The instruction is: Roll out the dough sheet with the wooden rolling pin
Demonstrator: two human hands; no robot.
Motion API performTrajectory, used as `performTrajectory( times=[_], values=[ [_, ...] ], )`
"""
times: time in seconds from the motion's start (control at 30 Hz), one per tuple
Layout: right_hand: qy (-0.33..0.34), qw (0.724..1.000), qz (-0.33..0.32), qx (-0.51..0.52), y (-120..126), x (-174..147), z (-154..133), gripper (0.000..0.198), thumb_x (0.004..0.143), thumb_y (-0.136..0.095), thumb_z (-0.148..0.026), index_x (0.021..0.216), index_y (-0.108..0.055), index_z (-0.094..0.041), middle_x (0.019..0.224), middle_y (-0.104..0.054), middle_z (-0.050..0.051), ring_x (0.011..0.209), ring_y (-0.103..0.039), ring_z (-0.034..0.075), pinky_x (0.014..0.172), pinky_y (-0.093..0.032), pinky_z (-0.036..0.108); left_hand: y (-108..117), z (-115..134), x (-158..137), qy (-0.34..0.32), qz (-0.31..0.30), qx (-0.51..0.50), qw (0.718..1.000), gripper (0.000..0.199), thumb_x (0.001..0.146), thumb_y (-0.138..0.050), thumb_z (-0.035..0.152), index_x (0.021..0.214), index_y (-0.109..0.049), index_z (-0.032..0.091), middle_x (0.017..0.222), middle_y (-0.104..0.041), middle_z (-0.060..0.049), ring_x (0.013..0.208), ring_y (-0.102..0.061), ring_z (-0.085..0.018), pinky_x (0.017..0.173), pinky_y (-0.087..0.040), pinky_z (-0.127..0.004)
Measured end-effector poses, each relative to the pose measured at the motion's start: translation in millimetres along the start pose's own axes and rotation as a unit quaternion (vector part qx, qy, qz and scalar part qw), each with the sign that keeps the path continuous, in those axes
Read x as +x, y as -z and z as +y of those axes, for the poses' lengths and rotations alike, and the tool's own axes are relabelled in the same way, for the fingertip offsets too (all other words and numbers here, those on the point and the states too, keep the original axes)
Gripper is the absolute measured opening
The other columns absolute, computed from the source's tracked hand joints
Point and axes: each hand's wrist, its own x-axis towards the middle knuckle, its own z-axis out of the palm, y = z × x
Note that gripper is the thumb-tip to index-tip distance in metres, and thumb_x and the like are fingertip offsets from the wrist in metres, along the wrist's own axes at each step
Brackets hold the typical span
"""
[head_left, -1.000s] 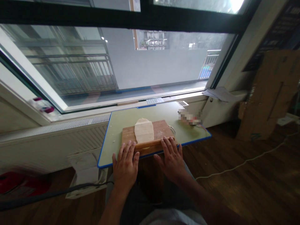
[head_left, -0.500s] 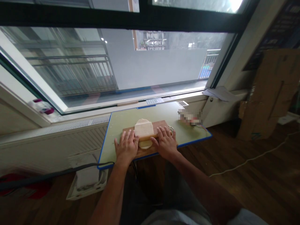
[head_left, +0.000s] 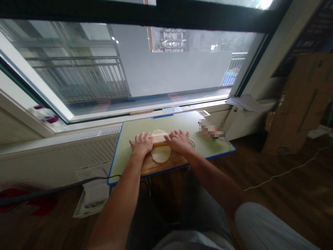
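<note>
At the center of the frame, a left hand [head_left: 142, 143] lies palm down on one end of a wooden rolling pin [head_left: 159, 143], its fingers stretched forward over the wood with no clear sign of a wrapped grip, while a right hand [head_left: 179, 141] rests the same way on the other end, fingers extended and thumb turned inward. Between the two, the pin crosses a pale sheet of dough [head_left: 161, 154], one part showing beyond it and a rounded part on the near side, in what appears to be the flattening step, mid-stroke. Judging by the pose, the next move calls for level pressure from both palms and a straight run of the pin along the sheet, since a heavier push at one end could thin the dough unevenly. Beneath it sits a wooden cutting board [head_left: 153, 167], a metal ring handle [head_left: 193, 143] jutting out just right of the right hand, all on a pale green, blue-edged worktop [head_left: 179, 121]. A pixelated item [head_left: 211, 128], too obscured to identify, lies toward the worktop's right side. Farther out, a wide window [head_left: 177, 73] fills the upper frame, a ribbed radiator [head_left: 104, 152] runs along the left, and tall cardboard [head_left: 299, 104] stands at the right
</note>
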Motion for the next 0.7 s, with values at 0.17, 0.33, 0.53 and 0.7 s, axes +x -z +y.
performTrajectory(
  times=[0.17, 0.33, 0.53, 0.7],
  values=[
    [-0.036, 0.998, -0.043, 0.008, -4.3, 34.8, 1.3, 0.068, 0.110, -0.034, -0.065, 0.152, -0.064, -0.021, 0.162, -0.058, 0.018, 0.153, -0.042, 0.042, 0.126, -0.023, 0.071, 3.8, 1.4, 24.2, 0.002, -0.028, -0.003, 1.000, 0.064, 0.107, -0.024, 0.056, 0.159, -0.056, 0.036, 0.177, -0.042, -0.006, 0.161, -0.038, -0.036, 0.130, -0.025, -0.075],
    [-0.050, 0.997, -0.061, 0.024, -6.1, 53.4, 2.2, 0.074, 0.107, -0.036, -0.071, 0.153, -0.063, -0.020, 0.165, -0.056, 0.017, 0.154, -0.041, 0.040, 0.127, -0.023, 0.070, 6.4, 3.1, 40.3, 0.000, -0.038, -0.003, 0.999, 0.063, 0.107, -0.023, 0.054, 0.155, -0.059, 0.035, 0.175, -0.045, -0.007, 0.158, -0.042, -0.037, 0.127, -0.030, -0.075],
    [-0.042, 0.998, -0.041, 0.004, -8.3, 47.4, 2.2, 0.063, 0.107, -0.037, -0.059, 0.147, -0.065, -0.020, 0.158, -0.061, 0.017, 0.147, -0.048, 0.039, 0.123, -0.030, 0.068, 6.3, 1.5, 37.5, -0.016, -0.062, 0.008, 0.998, 0.064, 0.105, -0.027, 0.053, 0.160, -0.054, 0.036, 0.178, -0.040, -0.006, 0.160, -0.039, -0.037, 0.129, -0.030, -0.073],
    [-0.024, 0.999, -0.024, -0.019, -5.9, 24.7, 2.2, 0.057, 0.110, -0.034, -0.053, 0.146, -0.064, -0.021, 0.156, -0.063, 0.017, 0.144, -0.050, 0.038, 0.120, -0.035, 0.064, 7.4, 0.7, 18.8, -0.033, -0.060, 0.020, 0.997, 0.065, 0.106, -0.025, 0.051, 0.164, -0.050, 0.036, 0.179, -0.038, -0.006, 0.161, -0.039, -0.037, 0.129, -0.029, -0.073]
  ],
)
